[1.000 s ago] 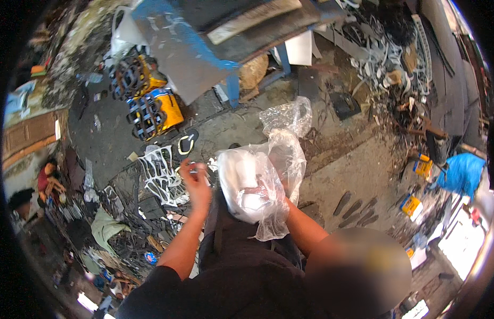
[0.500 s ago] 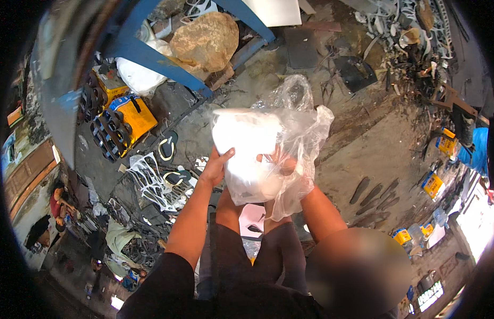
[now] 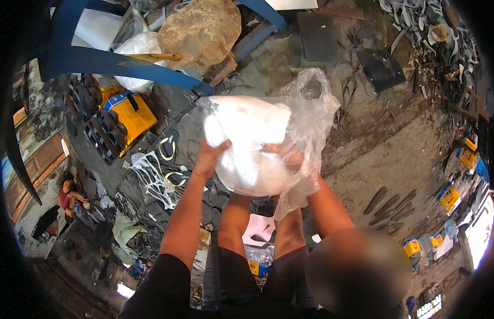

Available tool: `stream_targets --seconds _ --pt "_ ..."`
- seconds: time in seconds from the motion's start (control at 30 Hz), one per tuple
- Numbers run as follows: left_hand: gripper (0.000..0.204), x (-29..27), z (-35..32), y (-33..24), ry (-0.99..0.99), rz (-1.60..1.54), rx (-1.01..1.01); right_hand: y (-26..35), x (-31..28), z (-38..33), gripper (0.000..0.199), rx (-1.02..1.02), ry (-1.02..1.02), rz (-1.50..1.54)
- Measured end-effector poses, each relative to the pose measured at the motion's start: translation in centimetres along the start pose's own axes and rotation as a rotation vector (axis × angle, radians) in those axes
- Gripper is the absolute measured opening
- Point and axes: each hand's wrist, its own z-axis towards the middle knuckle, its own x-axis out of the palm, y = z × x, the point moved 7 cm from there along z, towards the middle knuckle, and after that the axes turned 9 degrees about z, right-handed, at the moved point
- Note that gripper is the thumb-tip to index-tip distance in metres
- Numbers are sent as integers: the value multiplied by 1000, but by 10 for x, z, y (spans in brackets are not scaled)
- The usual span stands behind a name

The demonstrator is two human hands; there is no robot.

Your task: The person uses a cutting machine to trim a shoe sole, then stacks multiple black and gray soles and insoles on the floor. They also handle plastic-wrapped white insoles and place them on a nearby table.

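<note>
A clear plastic bag (image 3: 268, 138) stuffed with white material is held up in front of me, above my knees. My left hand (image 3: 208, 157) grips its left side from outside. Seen through the film, my right hand (image 3: 289, 157) holds the bag's right side, with loose plastic hanging below it. Both forearms rise from the lower edge of the view.
A blue metal frame (image 3: 103, 61) crosses the upper left, with a brown sack (image 3: 201, 29) and a white bag (image 3: 138, 50) behind it. Yellow boxes with black parts (image 3: 116, 117) lie left. Sandal straps (image 3: 151, 178) and dark soles (image 3: 387, 204) lie scattered on the dirty floor.
The bag has been lifted higher and closer to the camera. My left hand moved from the floor items onto the bag, and the view tilted down and forward.
</note>
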Motion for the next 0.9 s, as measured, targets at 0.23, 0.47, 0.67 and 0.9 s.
stream_targets --seconds 0.23,0.47,0.67,0.9 --pt "59 -108 54 24 -320 121 47 -6 -40 9 52 -5 -148 78" --pt "99 -150 69 9 -869 1104 -154 77 -85 -29 61 -452 -688 277" --pt "52 -21 74 -55 -843 705 599 130 -182 -33 58 -530 -632 45" --pt "87 214 175 -59 -303 651 142 103 -210 45 54 -551 -615 -41"
